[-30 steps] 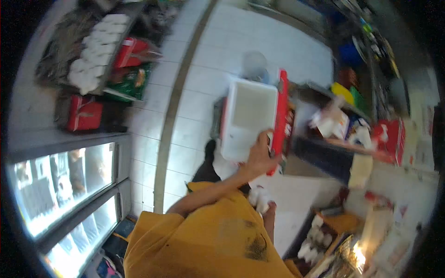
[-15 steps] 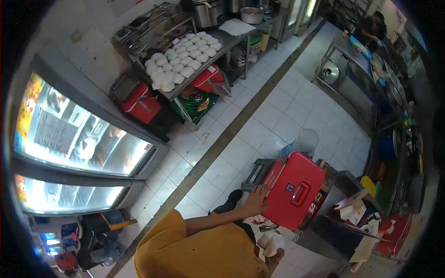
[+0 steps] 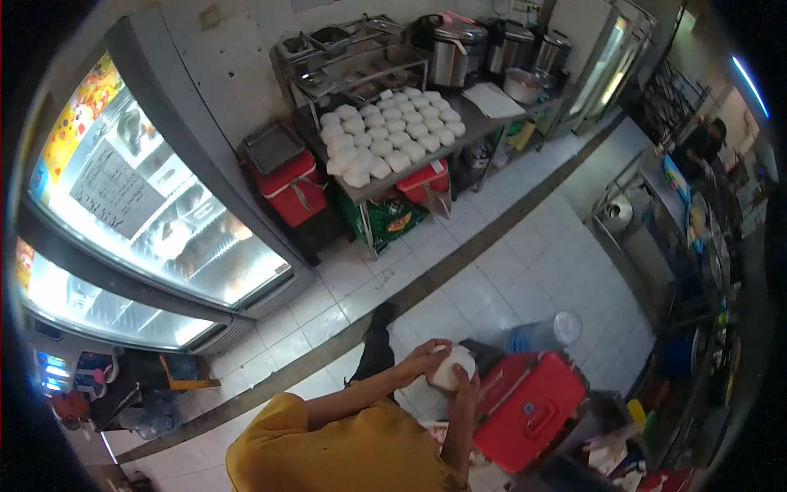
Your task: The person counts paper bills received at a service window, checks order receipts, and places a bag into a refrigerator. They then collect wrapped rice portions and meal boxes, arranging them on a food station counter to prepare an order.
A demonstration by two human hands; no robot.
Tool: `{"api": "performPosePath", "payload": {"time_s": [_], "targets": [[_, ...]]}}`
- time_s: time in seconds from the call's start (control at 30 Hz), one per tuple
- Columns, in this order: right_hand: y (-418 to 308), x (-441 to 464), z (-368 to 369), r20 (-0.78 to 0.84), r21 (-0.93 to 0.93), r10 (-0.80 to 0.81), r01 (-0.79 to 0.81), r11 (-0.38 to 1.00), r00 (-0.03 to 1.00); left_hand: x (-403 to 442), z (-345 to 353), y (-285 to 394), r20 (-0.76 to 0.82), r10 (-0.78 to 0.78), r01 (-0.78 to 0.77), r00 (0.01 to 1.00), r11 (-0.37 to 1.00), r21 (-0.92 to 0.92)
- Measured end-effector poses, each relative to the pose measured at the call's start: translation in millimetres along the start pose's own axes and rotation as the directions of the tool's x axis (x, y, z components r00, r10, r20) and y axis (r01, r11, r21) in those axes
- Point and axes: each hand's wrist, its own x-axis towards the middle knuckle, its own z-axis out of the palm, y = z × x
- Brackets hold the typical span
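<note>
Both hands meet around a white rounded bundle (image 3: 452, 368) in front of the body. My left hand (image 3: 426, 361) has its fingers on the bundle's upper left side. My right hand (image 3: 466, 387) grips it from the lower right, thumb on top. What the bundle is made of cannot be made out. Just right of the hands stands a red cooler box (image 3: 533, 410) with its lid shut. A clear plastic container (image 3: 545, 331) lies behind the cooler on the tiled floor.
Several white bundles (image 3: 393, 131) cover a metal table, with steel pots (image 3: 459, 53) behind. Lit glass-door fridges (image 3: 164, 197) stand at the left. Another red cooler (image 3: 291, 193) sits beside the table. A person (image 3: 705, 148) is at a far-right counter.
The cooler's lid, first open, came down shut. My left hand has left the cooler and joined my right hand at the white bundle, now raised. The view has swung towards the table and fridges.
</note>
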Motion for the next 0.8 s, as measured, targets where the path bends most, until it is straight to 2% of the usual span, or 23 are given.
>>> {"api": "performPosePath", "payload": {"time_s": [0.03, 0.07, 0.1, 0.13, 0.2, 0.23, 0.33, 0.43, 0.5, 0.53, 0.57, 0.63, 0.67, 0.73, 0.77, 0.8], "targets": [[-2.3, 13.3, 20.3, -0.063, 0.088, 0.121, -0.115, 0.989, 0.991, 24.0, -24.6, -4.2, -0.004, -0.017, 0.017, 1.000, 1.000, -0.020], [-17.4, 32.3, 55.3, -0.117, 0.185, 0.245, -0.221, 0.958, 0.963, 42.5, -45.2, 1.0, -0.024, 0.055, -0.055, 0.998, 0.998, -0.025], [-8.9, 58.9, 71.2, -0.040, 0.060, 0.122, -0.120, 0.991, 0.992, 62.9, -69.0, 12.1, -0.046, 0.057, -0.055, 0.997, 0.997, 0.046], [1.3, 96.8, 95.3, -0.063, 0.023, 0.179, -0.178, 0.984, 0.982, 84.0, -96.8, 26.1, -0.072, 0.055, -0.046, 0.996, 0.993, 0.110], [8.6, 137.8, 134.8, -0.146, -0.076, 0.335, -0.348, 0.934, 0.931, 111.2, -153.8, 55.4, -0.075, 0.172, -0.173, 0.982, 0.985, -0.012], [-24.5, 151.4, 175.3, 0.119, -0.130, 0.281, -0.265, 0.955, 0.952, 114.5, -169.5, 93.0, -0.117, 0.095, -0.108, 0.989, 0.987, -0.115], [-17.6, 225.4, 251.0, 0.278, -0.225, 0.337, -0.280, 0.933, 0.900, 140.4, -239.6, 153.9, -0.190, 0.223, -0.266, 0.956, 0.932, -0.247], [-53.1, 267.6, 355.7, 0.356, -0.310, 0.301, -0.192, 0.931, 0.884, 142.5, -271.8, 234.0, -0.419, 0.266, -0.375, 0.868, 0.905, -0.202], [-24.7, 303.5, 402.5, 0.505, -0.305, 0.158, 0.005, 0.952, 0.849, 138.4, -294.8, 277.8, -0.499, 0.313, -0.397, 0.808, 0.915, -0.068], [-22.9, 314.2, 428.6, 0.559, -0.442, 0.147, 0.143, 0.885, 0.816, 138.4, -307.0, 291.5, -0.527, 0.335, -0.395, 0.781, 0.919, -0.003], [-2.6, 324.4, 444.2, 0.587, -0.413, 0.184, 0.097, 0.905, 0.788, 140.6, -320.7, 301.7, -0.557, 0.292, -0.396, 0.777, 0.915, -0.073], [20.2, 342.5, 475.4, 0.774, -0.377, -0.052, 0.526, 0.763, 0.631, 141.8, -350.4, 310.1, -0.610, 0.194, -0.406, 0.769, 0.884, -0.231], [20.0, 347.3, 489.1, 0.855, -0.311, -0.139, 0.708, 0.634, 0.500, 139.7, -362.7, 314.9, -0.583, 0.237, -0.465, 0.777, 0.840, -0.279], [16.5, 344.4, 499.1, 0.812, -0.433, 0.119, 0.453, 0.780, 0.571, 134.7, -379.7, 318.1, -0.635, 0.199, -0.479, 0.746, 0.823, -0.305], [12.6, 341.9, 503.9, 0.779, -0.484, 0.246, 0.305, 0.820, 0.576, 134.1, -403.4, 309.9, -0.651, 0.370, -0.434, 0.663, 0.898, 0.069], [13.3, 341.4, 501.0, 0.757, -0.473, 0.233, 0.266, 0.840, 0.611, 132.3, -420.2, 316.9, -0.587, 0.545, -0.333, 0.598, 0.836, 0.436]]}}
